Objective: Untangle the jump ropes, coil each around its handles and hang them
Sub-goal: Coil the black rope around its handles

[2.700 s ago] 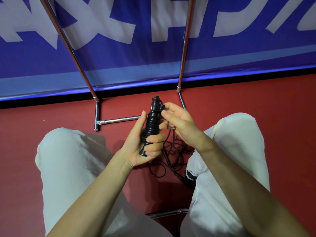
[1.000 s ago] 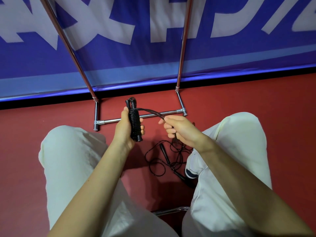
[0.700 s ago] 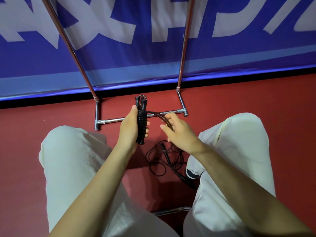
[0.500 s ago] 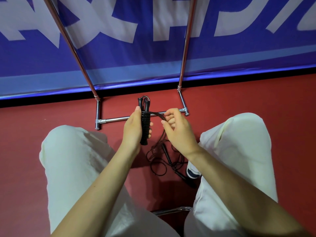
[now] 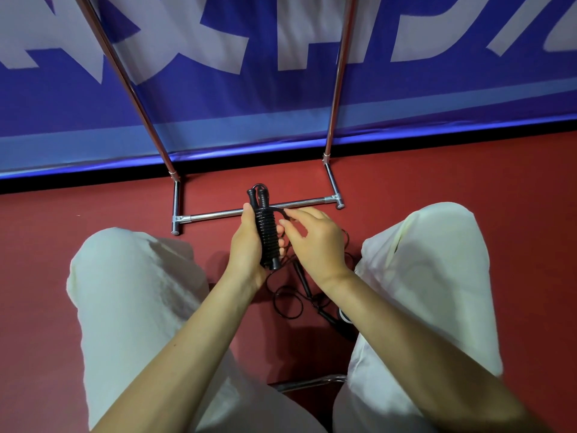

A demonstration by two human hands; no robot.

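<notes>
My left hand (image 5: pixel 246 248) grips a black jump rope (image 5: pixel 266 232) whose cord is coiled tightly round its two upright handles. My right hand (image 5: pixel 315 242) is close beside the coil on its right and pinches the last short stretch of cord near the top of the handles. Below my hands, on the red floor between my knees, a second black jump rope (image 5: pixel 296 295) lies in a loose tangle, partly hidden behind my right wrist.
A chrome rack stands ahead, its low crossbar (image 5: pixel 218 215) on the floor and two uprights (image 5: pixel 338 73) rising against a blue banner. My knees in white trousers (image 5: pixel 131 292) flank the ropes. A chrome chair bar (image 5: pixel 309 382) shows below.
My right hand has wound the free cord onto the handles; the span between my hands has shrunk to a short end. The coil has grown thicker and both hands have drawn together.
</notes>
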